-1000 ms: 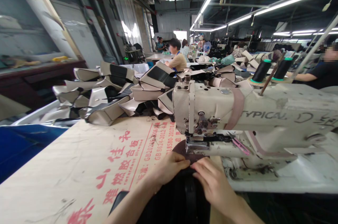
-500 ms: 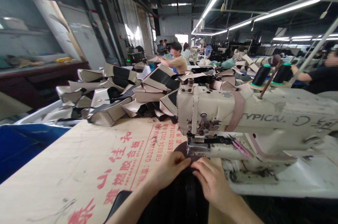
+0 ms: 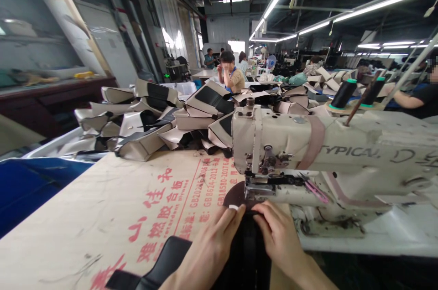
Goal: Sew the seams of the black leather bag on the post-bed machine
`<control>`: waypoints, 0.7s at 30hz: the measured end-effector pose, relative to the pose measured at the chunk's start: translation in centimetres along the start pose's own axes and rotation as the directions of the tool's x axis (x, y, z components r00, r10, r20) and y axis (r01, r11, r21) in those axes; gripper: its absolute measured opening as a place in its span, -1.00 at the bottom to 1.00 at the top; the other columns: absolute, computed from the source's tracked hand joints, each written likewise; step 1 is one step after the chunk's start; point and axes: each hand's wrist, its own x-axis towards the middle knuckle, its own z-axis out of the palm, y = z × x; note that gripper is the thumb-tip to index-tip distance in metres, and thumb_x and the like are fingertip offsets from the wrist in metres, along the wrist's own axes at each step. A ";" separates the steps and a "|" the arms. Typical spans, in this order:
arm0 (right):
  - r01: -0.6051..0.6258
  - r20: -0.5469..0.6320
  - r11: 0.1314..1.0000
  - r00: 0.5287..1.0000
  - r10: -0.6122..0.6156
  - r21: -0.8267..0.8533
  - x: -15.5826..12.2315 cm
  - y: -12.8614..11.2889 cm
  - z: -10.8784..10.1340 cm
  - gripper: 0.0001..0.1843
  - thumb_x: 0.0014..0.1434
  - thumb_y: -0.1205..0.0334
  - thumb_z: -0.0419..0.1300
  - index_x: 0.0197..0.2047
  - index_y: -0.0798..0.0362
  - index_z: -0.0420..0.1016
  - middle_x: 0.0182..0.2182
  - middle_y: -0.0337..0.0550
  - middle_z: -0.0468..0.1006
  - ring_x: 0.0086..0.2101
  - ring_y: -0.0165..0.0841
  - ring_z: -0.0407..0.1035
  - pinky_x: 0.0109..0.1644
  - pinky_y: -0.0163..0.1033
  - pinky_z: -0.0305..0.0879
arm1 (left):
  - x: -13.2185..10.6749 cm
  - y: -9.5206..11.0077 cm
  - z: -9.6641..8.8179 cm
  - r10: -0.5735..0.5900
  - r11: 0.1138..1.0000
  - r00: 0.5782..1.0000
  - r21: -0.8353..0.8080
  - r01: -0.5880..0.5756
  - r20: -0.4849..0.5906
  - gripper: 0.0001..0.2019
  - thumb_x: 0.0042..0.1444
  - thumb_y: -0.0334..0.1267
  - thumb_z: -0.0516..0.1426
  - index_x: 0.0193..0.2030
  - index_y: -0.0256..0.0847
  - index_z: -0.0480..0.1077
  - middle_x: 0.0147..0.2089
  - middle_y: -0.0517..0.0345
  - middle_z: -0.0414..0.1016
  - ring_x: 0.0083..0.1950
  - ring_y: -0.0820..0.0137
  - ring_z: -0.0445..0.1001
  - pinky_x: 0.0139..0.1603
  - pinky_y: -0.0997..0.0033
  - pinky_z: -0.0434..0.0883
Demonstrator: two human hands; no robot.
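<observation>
A black leather-like piece (image 3: 247, 253) runs from below my view up to the head of a sewing machine (image 3: 284, 135). My left hand (image 3: 219, 235) pinches its left edge near the needle area, fingers pressed together. A small white strip (image 3: 233, 207) shows at those fingertips; I cannot tell what it is. On the other edge, my right hand (image 3: 282, 237) has thumb and fingers closed on the same piece. Beyond my fingers lies a dark brown rounded part (image 3: 234, 194), under the machine head. A black flap (image 3: 167, 260) spreads out left of my left forearm.
Beige and black half-made bags (image 3: 143, 139) are heaped behind the plywood tabletop (image 3: 85, 217). Pink-handled snips (image 3: 316, 190) rest on the machine's arm. Black thread cones (image 3: 344, 94) stand on top. A co-worker (image 3: 234, 75) sits beyond the heap; another person's arm (image 3: 409, 100) shows right.
My left hand has turned, with its back more upward, and a white strip now shows at its fingers. More black flap has come out at left. My right hand keeps its hold.
</observation>
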 end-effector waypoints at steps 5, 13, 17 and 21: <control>-0.002 0.019 1.000 1.000 0.003 -0.030 0.2 0.6 0.2 -0.79 0.26 0.37 -0.08 -0.09 0.02 0.29 -0.25 -0.15 0.38 -0.20 -0.35 0.31 -0.12 -0.24 0.27 | 1.2 0.4 -0.2 -0.038 0.999 0.997 -0.019 0.040 0.071 -0.51 0.07 -0.57 -0.12 0.14 -0.18 0.19 -0.10 0.09 0.35 -0.11 0.33 0.31 0.00 0.27 0.38; 0.081 0.159 0.992 0.985 -0.065 -0.097 0.4 1.6 0.2 -0.67 0.25 0.43 -0.09 0.05 0.02 0.23 -0.20 -0.10 0.36 -0.15 -0.31 0.28 -0.06 -0.20 0.28 | 2.0 -0.5 0.0 -0.067 0.993 0.986 -0.088 0.081 0.154 -0.62 0.08 -0.57 -0.10 -0.03 -0.18 0.29 -0.15 0.12 0.35 -0.12 0.33 0.28 -0.06 0.29 0.35; 0.057 0.190 0.992 0.981 -0.034 -0.115 0.7 1.4 0.2 -0.78 0.23 0.45 -0.06 -0.11 0.05 0.29 -0.24 -0.12 0.35 -0.18 -0.30 0.27 -0.10 -0.19 0.28 | 2.1 -0.8 -0.1 -0.046 0.993 0.990 -0.103 0.061 0.136 -0.67 0.13 -0.55 -0.11 -0.07 -0.18 0.31 -0.14 0.11 0.34 -0.12 0.34 0.28 -0.07 0.29 0.34; 0.040 0.182 0.993 0.983 -0.019 -0.108 1.0 1.5 0.4 -0.79 0.22 0.47 -0.05 -0.13 0.06 0.29 -0.25 -0.14 0.36 -0.20 -0.33 0.28 -0.12 -0.23 0.28 | 2.5 -0.9 -0.3 -0.051 0.991 0.994 -0.119 0.063 0.099 -0.72 0.20 -0.46 -0.14 -0.09 -0.21 0.31 -0.16 0.09 0.36 -0.13 0.34 0.31 -0.10 0.29 0.36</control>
